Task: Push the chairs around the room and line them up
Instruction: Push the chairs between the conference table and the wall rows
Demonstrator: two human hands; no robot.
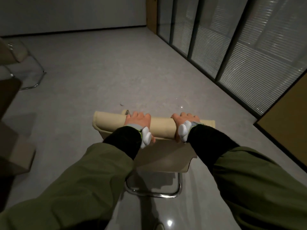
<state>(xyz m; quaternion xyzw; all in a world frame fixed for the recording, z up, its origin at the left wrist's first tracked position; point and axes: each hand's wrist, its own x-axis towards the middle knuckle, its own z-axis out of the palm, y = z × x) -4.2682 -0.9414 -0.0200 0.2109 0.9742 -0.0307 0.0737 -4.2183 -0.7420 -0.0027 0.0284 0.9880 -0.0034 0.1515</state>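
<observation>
Head view: beige chair [159,161] at 6 o'clock. Your left hand [138,122] and right hand [184,121] both wrap its backrest roll [162,126]. Second chair [21,55] at 10 o'clock. Advice: keep push even and low; steer toward it, clear of glass partition [232,47].

- A pale grey floor [103,67] with a faint sheen fills most of the view; a bright glint of reflected light shows on it near the bottom edge.
- A small dark speck of debris [121,104] lies on the floor.
- A plain white wall [69,12] stands at the far end, with a dark skirting line where it meets the floor.
- A glass partition [240,47] with dark frames and horizontal blinds runs along the right side.
- A brown wooden panel [151,14] stands at the far end of the partition.
- Another brown panel [285,123] is at the right edge.
- A dark brown furniture edge [8,93] shows at the left, blurred.
</observation>
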